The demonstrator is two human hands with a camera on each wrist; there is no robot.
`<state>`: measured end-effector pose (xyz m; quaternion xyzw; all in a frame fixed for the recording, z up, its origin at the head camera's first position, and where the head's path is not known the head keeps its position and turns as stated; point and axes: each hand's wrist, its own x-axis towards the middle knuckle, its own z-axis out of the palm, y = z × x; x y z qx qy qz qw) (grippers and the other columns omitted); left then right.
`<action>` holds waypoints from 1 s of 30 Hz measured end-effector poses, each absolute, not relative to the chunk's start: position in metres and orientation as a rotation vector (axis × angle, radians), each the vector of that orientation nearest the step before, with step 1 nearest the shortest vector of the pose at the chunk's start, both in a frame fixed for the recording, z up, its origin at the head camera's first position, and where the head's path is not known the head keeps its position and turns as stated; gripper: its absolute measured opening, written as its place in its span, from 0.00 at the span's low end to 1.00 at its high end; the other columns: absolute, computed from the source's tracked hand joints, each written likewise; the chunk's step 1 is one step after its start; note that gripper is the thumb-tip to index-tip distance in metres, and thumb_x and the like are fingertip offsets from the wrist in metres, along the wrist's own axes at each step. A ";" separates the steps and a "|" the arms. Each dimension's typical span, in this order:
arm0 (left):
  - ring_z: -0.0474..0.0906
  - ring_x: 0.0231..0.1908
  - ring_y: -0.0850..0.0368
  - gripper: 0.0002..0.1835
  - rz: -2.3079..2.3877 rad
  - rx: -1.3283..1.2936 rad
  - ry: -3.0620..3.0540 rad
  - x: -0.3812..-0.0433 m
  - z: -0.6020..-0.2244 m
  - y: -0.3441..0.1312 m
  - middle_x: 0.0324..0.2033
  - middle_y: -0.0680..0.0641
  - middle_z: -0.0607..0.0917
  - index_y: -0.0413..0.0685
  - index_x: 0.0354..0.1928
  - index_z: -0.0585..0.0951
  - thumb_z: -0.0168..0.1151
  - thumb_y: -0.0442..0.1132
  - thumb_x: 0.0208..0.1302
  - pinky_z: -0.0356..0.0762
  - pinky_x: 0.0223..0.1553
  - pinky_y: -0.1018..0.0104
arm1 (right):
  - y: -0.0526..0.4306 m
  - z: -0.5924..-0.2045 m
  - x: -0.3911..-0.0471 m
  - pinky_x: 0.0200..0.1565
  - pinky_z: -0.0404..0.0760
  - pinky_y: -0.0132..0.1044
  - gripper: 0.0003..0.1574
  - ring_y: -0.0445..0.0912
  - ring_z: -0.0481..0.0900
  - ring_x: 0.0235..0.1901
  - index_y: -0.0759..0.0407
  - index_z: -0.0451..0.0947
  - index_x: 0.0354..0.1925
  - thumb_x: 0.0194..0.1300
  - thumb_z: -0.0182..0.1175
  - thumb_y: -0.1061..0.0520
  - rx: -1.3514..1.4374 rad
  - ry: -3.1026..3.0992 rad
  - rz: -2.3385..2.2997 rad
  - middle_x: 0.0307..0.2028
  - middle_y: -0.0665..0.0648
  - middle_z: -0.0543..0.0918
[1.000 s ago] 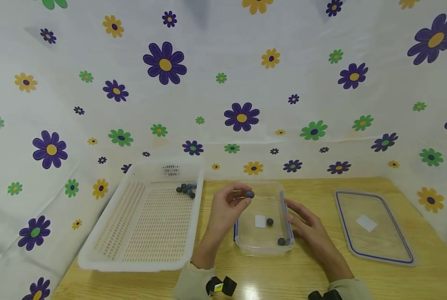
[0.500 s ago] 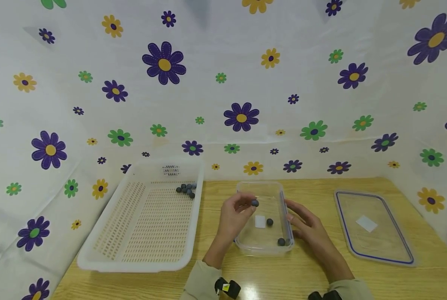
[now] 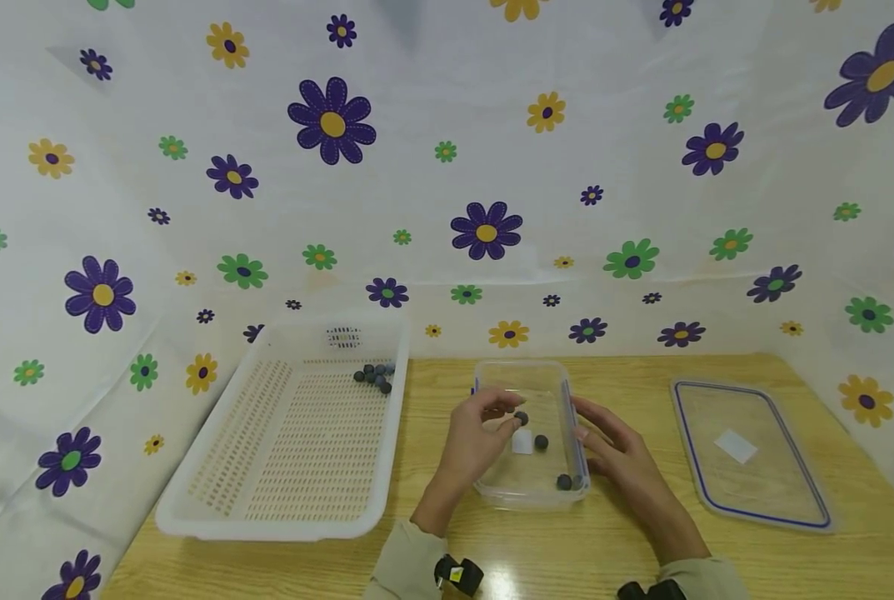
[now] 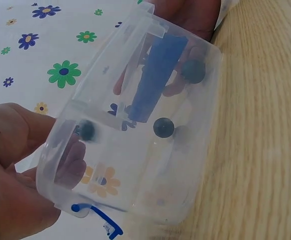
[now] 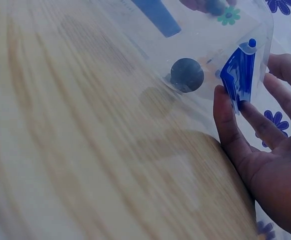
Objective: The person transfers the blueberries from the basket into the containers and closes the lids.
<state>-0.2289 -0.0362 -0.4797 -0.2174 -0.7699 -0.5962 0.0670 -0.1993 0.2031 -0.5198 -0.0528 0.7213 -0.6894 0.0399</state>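
A clear plastic food container [image 3: 531,500] stands on the table with its blue side latches folded down. My left hand [image 3: 471,437] reaches over its left wall, thumb and index finger parted. One blueberry [image 3: 521,417] is right at those fingertips, inside the container; in the left wrist view this blueberry [image 4: 87,130] looks blurred and apart from the fingers. Another blueberry [image 3: 541,442] lies by a white label on the container's floor, and one more [image 3: 563,482] sits in the near right corner. My right hand [image 3: 622,450] rests its extended fingers along the right wall, beside the blue latch [image 5: 239,75].
To the left stands a white perforated basket [image 3: 274,531], with several blueberries [image 3: 375,377] in its far right corner. A clear lid with a blue seal [image 3: 772,479] lies flat on the wooden table [image 3: 611,550] at right. Flower-patterned cloth [image 3: 417,192] surrounds the table.
My left hand has moved right and down into the container with the blueberry, and its fingertips have parted from it. The right hand has stayed at the wall.
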 end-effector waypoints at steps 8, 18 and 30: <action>0.82 0.48 0.42 0.12 -1.753 -0.663 -2.337 -0.229 -0.478 -0.035 0.46 0.44 0.86 0.38 0.47 0.86 0.68 0.22 0.63 0.82 0.53 0.52 | 0.205 -0.520 -0.199 0.51 0.85 0.44 0.34 0.47 0.75 0.62 0.54 0.61 0.78 0.80 0.54 0.49 -0.177 2.203 -2.126 0.77 0.61 0.59; 0.84 0.47 0.46 0.11 -1.827 -0.681 -2.312 -0.223 -0.459 -0.043 0.48 0.45 0.87 0.42 0.50 0.86 0.66 0.27 0.68 0.83 0.51 0.53 | 0.205 -0.522 -0.200 0.50 0.85 0.43 0.33 0.44 0.76 0.61 0.55 0.62 0.77 0.80 0.54 0.50 -0.202 2.217 -2.128 0.77 0.62 0.60; 0.82 0.50 0.50 0.12 -1.813 -0.746 -2.231 -0.207 -0.372 -0.080 0.51 0.45 0.85 0.44 0.54 0.84 0.64 0.31 0.71 0.81 0.54 0.50 | 0.205 -0.521 -0.199 0.52 0.84 0.45 0.34 0.66 0.67 0.69 0.55 0.62 0.77 0.80 0.55 0.50 -0.180 2.155 -2.176 0.77 0.61 0.59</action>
